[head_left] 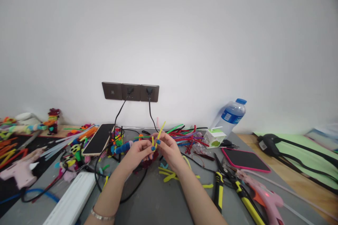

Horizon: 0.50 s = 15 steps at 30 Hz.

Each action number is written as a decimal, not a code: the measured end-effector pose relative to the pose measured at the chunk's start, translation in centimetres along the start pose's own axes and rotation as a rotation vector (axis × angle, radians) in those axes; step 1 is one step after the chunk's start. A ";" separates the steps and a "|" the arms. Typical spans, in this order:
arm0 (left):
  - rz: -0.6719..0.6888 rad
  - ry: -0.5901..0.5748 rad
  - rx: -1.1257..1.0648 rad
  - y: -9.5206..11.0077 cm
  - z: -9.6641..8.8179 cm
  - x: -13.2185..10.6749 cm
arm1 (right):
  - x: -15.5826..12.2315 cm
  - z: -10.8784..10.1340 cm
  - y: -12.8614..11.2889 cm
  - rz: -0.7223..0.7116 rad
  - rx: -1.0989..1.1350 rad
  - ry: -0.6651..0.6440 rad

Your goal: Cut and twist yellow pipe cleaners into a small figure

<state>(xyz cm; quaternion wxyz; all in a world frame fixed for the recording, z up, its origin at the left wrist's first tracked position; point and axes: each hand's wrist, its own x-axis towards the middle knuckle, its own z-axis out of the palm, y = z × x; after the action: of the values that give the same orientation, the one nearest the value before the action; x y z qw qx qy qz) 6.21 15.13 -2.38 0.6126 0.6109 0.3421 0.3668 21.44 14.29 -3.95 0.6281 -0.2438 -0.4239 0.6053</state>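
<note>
Both hands meet at the middle of the grey table mat. My left hand (142, 151) is closed, its thumb and forefinger pinching a yellow pipe cleaner (161, 129). Close against it, my right hand (168, 149) pinches the same fuzzy yellow stem, one end of which sticks up above the fingers. How the lower part is bent is hidden behind the fingers. More yellow pipe cleaner pieces (169, 175) lie on the mat beside my right wrist. Red and purple pipe cleaners (182, 136) are heaped behind the hands.
Right of my arm lie yellow-black pliers (218, 190), a lit pink glue gun (266, 193) and a pink-rimmed phone (246, 160). A water bottle (232, 116) leans on the wall. Left are a white power strip (74, 200), another phone (99, 140) and a second glue gun (22, 172); black cables (136, 188) loop nearby.
</note>
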 end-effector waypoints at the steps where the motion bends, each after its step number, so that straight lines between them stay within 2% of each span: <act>1: -0.014 -0.019 -0.006 0.1 0.0 -0.1 | -0.1 0.1 -0.1 0.011 0.010 -0.018; 6: -0.107 -0.111 -0.014 0.4 -0.5 -0.6 | -0.3 0.1 0.0 0.059 0.038 -0.092; 10: -0.121 -0.136 0.013 0.5 -0.7 -0.7 | -0.2 0.0 0.1 0.073 0.032 -0.070; 12: -0.086 -0.105 0.032 0.4 -0.7 -0.6 | 0.0 0.0 0.1 0.058 0.031 -0.021; 15: 0.059 -0.026 0.123 0.1 -0.4 -0.3 | 0.2 -0.2 0.2 0.020 0.035 0.064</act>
<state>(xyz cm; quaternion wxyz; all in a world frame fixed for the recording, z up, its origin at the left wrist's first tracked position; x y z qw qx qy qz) 5.68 15.11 -2.35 0.5673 0.6618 0.3378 0.3551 21.45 14.58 -4.14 0.6394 -0.2564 -0.3906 0.6106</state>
